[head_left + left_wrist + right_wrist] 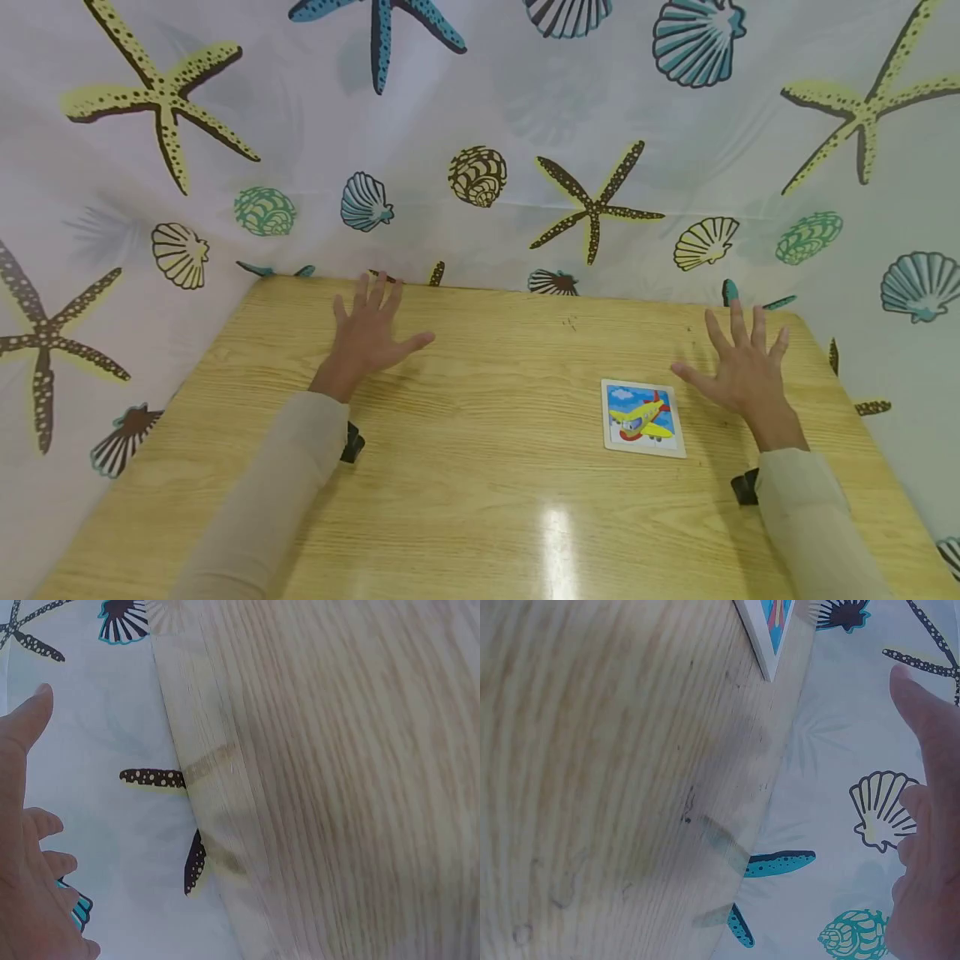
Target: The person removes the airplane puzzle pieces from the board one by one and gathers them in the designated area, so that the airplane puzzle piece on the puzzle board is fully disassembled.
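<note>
A small square picture puzzle (642,418) with a white border lies on the wooden table (480,375), showing a yellow and red airplane on blue sky. My right hand (746,375) is spread just to the right of it, holding nothing. One corner of the picture puzzle (774,637) shows at the top of the right wrist view. Far to the left, my left hand (367,333) is spread over the back of the table with its thumb out, also holding nothing. In the left wrist view the left hand (30,847) is seen against the cloth.
A white cloth (420,133) printed with starfish and seashells hangs behind the table and along both sides. Black wrist camera mounts (352,442) show below both wrists. A bright light reflection lies on the tabletop near the front.
</note>
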`<action>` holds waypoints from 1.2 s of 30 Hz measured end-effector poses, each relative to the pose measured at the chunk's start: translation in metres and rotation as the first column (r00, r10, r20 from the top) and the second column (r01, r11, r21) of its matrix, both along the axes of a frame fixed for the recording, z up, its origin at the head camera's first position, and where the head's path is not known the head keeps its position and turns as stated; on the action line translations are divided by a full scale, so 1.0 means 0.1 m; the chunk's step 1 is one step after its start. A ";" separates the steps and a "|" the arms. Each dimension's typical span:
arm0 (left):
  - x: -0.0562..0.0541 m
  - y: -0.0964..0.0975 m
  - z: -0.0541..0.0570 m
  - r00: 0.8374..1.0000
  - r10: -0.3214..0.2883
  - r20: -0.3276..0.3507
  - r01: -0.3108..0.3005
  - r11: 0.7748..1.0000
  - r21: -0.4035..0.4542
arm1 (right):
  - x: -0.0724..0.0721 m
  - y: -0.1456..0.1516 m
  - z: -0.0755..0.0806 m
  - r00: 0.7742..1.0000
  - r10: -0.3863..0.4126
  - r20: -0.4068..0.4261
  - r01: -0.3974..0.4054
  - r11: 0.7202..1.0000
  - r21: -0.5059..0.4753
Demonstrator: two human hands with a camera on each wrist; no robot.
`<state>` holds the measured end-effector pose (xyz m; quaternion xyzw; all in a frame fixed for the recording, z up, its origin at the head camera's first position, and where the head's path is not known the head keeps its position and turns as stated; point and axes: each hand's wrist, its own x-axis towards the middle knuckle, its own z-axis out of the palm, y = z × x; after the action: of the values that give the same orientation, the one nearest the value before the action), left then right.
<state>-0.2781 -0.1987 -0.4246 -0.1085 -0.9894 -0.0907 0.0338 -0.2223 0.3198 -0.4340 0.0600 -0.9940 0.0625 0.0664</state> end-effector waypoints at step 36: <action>0.16 0.81 -0.07 0.939 -0.335 0.071 0.337 0.941 -0.020 | 0.31 -0.11 0.01 0.957 0.147 0.250 -0.117 0.985 -0.131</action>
<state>-0.2625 -0.1177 -0.4312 -0.2733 -0.9582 -0.0829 -0.0169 -0.1915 0.3086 -0.4334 0.1135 -0.9827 0.1310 -0.0651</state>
